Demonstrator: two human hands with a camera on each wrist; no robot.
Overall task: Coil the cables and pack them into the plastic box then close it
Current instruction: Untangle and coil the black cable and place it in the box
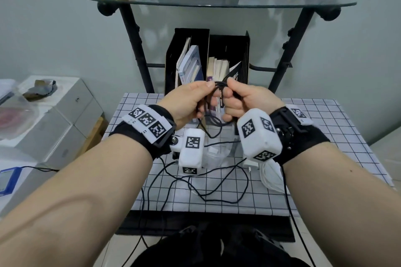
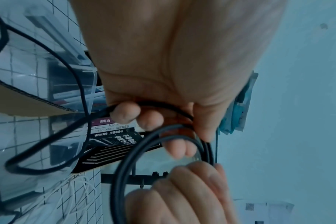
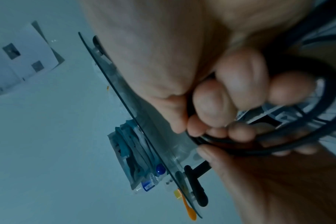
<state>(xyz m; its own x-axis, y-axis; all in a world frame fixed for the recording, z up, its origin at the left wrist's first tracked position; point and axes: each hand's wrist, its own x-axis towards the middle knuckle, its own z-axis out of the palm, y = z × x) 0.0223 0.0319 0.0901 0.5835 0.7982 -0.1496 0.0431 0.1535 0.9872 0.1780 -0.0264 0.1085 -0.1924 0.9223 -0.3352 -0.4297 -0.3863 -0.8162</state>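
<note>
Both hands are raised over the checked table (image 1: 325, 136) and meet on a black cable (image 1: 218, 84). My left hand (image 1: 208, 91) pinches a small bundle of its loops, and the left wrist view shows the fingers (image 2: 128, 113) curled round the black cable (image 2: 125, 159). My right hand (image 1: 227, 91) grips the same loops, its fingers (image 3: 211, 106) curled round the black cable (image 3: 205, 137). The loose rest of the cable (image 1: 217, 193) trails across the table. The clear plastic box (image 1: 219, 154) sits below the hands, partly hidden by the wrist cameras. A white cable with charger (image 1: 269, 175) lies on its right.
A black file holder (image 1: 191, 34) with books stands at the table's back. Above it a glass shelf (image 1: 217, 2) on black legs carries clutter. White boxes (image 1: 54, 115) sit to the left. Thin black cords hang over the table's front edge (image 1: 206, 212).
</note>
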